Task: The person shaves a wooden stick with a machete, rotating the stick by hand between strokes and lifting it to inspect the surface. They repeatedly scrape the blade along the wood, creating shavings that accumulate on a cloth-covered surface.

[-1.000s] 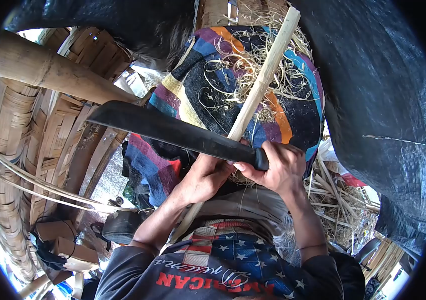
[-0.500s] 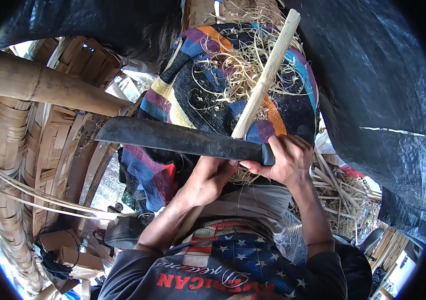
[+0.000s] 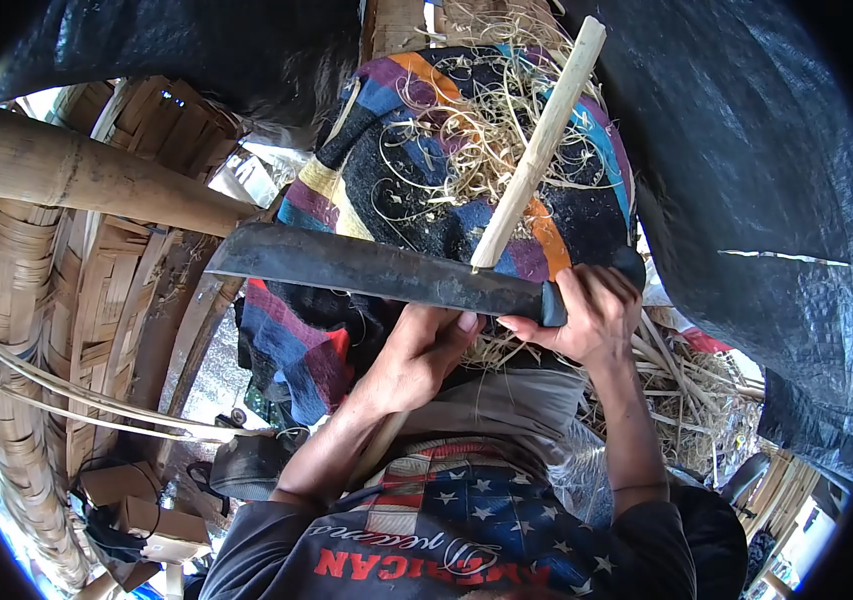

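Stick (image 3: 540,145) slants from the frame's upper right to lower centre, the left hand (image 3: 411,357) closed around it; the right hand (image 3: 598,318), gripping the machete (image 3: 376,272), has shifted rightward (slightly), bringing more blade across.

Fisheye-curved edges, whitish left-hand glare

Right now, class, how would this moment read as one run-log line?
right hand: grips machete | left hand: holds wooden stick | machete: crosses over wooden stick | curled shavings: on striped cloth
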Demonstrator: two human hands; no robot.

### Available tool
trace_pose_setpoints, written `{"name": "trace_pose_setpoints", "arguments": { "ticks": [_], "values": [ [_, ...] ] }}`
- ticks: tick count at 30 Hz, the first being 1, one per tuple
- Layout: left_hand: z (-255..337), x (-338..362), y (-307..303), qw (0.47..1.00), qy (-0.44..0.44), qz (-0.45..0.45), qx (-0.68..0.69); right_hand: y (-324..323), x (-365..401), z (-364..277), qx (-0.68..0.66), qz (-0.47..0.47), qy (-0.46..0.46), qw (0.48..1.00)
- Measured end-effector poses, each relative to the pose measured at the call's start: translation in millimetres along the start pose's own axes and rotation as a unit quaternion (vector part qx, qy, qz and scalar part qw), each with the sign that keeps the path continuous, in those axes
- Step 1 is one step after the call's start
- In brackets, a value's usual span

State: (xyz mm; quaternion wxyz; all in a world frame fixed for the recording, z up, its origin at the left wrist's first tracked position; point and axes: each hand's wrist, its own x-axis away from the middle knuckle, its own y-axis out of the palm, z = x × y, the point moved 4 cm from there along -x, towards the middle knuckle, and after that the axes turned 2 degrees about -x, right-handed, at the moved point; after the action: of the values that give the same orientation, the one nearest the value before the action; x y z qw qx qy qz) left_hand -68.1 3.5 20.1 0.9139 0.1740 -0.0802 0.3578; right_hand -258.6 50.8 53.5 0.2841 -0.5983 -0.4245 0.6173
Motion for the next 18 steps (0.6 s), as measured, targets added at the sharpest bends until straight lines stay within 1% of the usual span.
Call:
{"name": "trace_pose_setpoints", "arguments": {
  "ticks": [1, 3, 5, 6, 7, 9, 11, 13, 17, 18],
  "values": [
    [-2.2, 0.1, -0.6, 1.000, 0.001, 0.000, 0.000, 0.6, -1.5, 2.8, 0.001, 0.000, -0.001, 1.000],
    [-0.3, 0.4, 0.1, 0.999, 0.020, 0.007, 0.025, -2.9, -4.5, 7.1, 0.014, 0.063, -0.039, 0.997],
    [12.9, 10.0, -7.0, 0.997, -0.008, 0.051, 0.050, -4.9, 5.7, 33.3, 0.082, 0.019, 0.062, 0.994],
    [9.2, 12.4, -12.2, 0.997, -0.013, 0.047, 0.055, -6.1, 8.6, 49.3, 0.083, 0.057, 0.077, 0.992],
    [6.4, 14.9, -14.5, 0.997, -0.012, 0.048, 0.055, -8.2, 11.2, 58.9, 0.098, 0.041, 0.047, 0.993],
    [2.9, 17.0, -10.6, 0.999, -0.026, 0.008, 0.018, -10.6, 8.4, 60.5, 0.099, 0.073, -0.007, 0.992],
    [0.9, 18.7, -10.9, 0.999, -0.037, 0.014, 0.027, -9.9, 11.3, 62.2, 0.097, 0.058, 0.005, 0.994],
    [-5.3, 17.3, -11.8, 0.999, -0.029, 0.002, 0.015, -11.6, 12.3, 63.5, 0.099, 0.041, 0.013, 0.994],
    [-4.1, 19.7, -9.2, 0.999, -0.016, 0.014, 0.043, -6.9, 8.9, 41.4, 0.053, 0.034, 0.004, 0.998],
    [-1.6, 18.9, -5.4, 0.998, -0.024, 0.001, 0.056, -3.5, 7.6, 29.4, 0.017, 0.035, -0.001, 0.999]
  ]
}}
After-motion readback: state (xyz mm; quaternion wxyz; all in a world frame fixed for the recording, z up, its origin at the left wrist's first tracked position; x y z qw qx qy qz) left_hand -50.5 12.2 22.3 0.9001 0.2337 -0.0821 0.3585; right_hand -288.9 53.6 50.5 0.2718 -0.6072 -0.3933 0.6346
